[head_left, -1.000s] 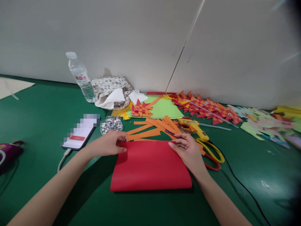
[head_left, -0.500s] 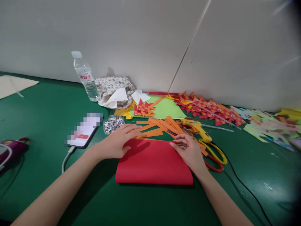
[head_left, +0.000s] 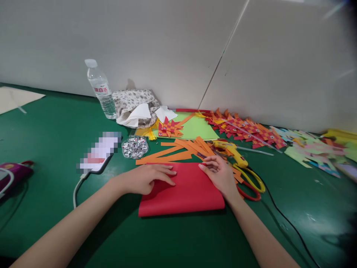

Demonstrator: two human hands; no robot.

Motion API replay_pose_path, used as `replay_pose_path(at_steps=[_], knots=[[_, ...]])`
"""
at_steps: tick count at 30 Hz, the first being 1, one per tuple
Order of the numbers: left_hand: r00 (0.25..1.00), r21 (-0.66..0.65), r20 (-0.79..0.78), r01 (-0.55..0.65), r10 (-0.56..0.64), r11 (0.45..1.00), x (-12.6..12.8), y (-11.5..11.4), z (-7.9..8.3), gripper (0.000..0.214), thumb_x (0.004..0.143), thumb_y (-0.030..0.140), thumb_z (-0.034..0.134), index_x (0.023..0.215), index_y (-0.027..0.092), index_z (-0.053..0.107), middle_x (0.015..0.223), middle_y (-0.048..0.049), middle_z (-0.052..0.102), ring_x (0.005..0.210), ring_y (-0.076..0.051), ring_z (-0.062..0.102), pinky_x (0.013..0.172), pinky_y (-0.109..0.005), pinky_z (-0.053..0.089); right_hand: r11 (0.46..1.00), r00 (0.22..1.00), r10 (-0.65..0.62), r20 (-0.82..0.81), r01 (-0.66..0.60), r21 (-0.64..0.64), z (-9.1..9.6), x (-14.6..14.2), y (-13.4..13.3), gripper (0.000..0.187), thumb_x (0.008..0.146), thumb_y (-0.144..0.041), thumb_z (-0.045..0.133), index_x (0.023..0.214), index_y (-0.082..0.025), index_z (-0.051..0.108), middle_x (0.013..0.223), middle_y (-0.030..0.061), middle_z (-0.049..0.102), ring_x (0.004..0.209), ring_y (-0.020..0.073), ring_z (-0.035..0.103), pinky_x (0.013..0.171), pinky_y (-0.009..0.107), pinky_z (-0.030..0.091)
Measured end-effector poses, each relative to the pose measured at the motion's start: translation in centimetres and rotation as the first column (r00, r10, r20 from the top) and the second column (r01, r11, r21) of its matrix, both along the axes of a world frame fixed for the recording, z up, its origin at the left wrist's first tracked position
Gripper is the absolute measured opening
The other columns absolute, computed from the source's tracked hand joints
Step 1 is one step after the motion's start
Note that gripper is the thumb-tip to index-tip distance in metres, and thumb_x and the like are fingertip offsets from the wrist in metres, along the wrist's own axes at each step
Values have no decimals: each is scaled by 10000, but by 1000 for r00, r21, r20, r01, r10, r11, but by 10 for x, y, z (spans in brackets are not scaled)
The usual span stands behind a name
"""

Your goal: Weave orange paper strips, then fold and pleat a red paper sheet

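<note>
A sheet of red paper [head_left: 186, 190], bent over into a rounded fold along its near side, lies on the green table in front of me. My left hand [head_left: 150, 178] rests on its left half with the fingers stretched out, holding nothing. At the far right corner, my right hand [head_left: 219, 175] pinches the paper's edge between thumb and curled fingers. Just beyond the paper are loose orange paper strips [head_left: 164, 151]. A yellow glue gun [head_left: 234, 153] and scissors with red and yellow handles [head_left: 255, 184] lie close to my right hand, partly over more orange strips.
A phone [head_left: 100, 152] on a cable and a bag of googly eyes [head_left: 135, 147] lie left. Behind stand a water bottle [head_left: 102, 91] and a patterned cloth pouch [head_left: 136, 100]. Woven red-orange paper fish [head_left: 248, 128] line the back right. A black cord [head_left: 281, 217] runs down the right.
My left hand has moved from the far left edge nearer and rightward onto the paper's surface. The near fold looks flatter. My right hand keeps hold of the far right corner.
</note>
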State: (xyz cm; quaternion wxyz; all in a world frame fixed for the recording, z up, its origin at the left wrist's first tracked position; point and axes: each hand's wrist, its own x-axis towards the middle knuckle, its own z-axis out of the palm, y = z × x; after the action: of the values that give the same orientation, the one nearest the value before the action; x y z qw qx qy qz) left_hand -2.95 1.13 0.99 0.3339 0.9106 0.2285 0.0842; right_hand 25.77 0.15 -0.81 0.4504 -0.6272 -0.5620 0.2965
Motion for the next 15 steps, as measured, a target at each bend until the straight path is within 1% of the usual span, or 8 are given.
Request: replay_pose_path(at_steps=[2,3,5,6,7,9,12,15], knots=[[1000,-11,-8,0,0,1000,1,-1,3,676,666,-29,430,1218,310,626,1428,36,476,1383,-214,344,1120,-405,344,1000,1000,19,-13,-19,10,0,1,1,369,615,-462,760,784,-199,565,691,40,666,691,213,673,659,361,549],[1000,-10,-7,-10,10,1000,2,-3,5,589,712,22,479,1205,305,633,1427,22,479,1381,-228,346,1114,-408,348,999,999,33,-19,-33,12,-1,2,1,369,616,-462,762,786,-198,568,693,37,662,693,210,670,661,358,550],[999,-3,-15,-41,41,999,5,-6,8,427,774,207,607,1190,296,638,1433,-9,471,1369,-273,357,1093,-428,361,998,998,61,-23,-61,7,-1,3,0,361,627,-455,760,792,-196,572,703,34,657,699,202,665,672,352,552],[998,4,-23,-52,52,999,6,-8,9,426,768,310,658,1193,296,632,1441,-22,460,1360,-295,366,1082,-440,366,998,997,69,-21,-69,6,-1,3,0,357,632,-454,758,794,-195,574,709,33,656,703,199,663,677,351,553],[998,8,-31,-54,54,999,7,-9,10,471,748,391,693,1204,298,622,1450,-32,446,1352,-311,372,1077,-449,364,997,997,72,-18,-72,8,-1,3,0,353,637,-455,755,795,-194,577,715,32,656,705,198,662,679,352,554],[999,10,-34,-35,35,999,7,-11,8,585,703,478,731,1245,311,586,1474,-41,411,1350,-331,368,1080,-460,348,997,998,69,-13,-69,17,-1,3,-1,347,642,-461,750,791,-196,583,714,30,655,703,198,661,670,350,557],[999,-15,-39,-5,5,1000,7,-12,5,720,652,541,757,1305,345,526,1515,-37,340,1379,-350,310,1099,-475,309,997,997,72,-6,-71,28,1,2,-3,322,649,-449,744,769,-199,580,701,25,650,675,188,652,636,332,554],[997,-48,-73,11,-15,999,7,-11,3,828,615,578,771,1357,362,473,1547,-41,273,1411,-374,223,1130,-520,224,996,996,84,-2,-84,31,0,2,-2,283,659,-410,732,758,-198,573,700,19,640,659,177,642,623,317,550]])
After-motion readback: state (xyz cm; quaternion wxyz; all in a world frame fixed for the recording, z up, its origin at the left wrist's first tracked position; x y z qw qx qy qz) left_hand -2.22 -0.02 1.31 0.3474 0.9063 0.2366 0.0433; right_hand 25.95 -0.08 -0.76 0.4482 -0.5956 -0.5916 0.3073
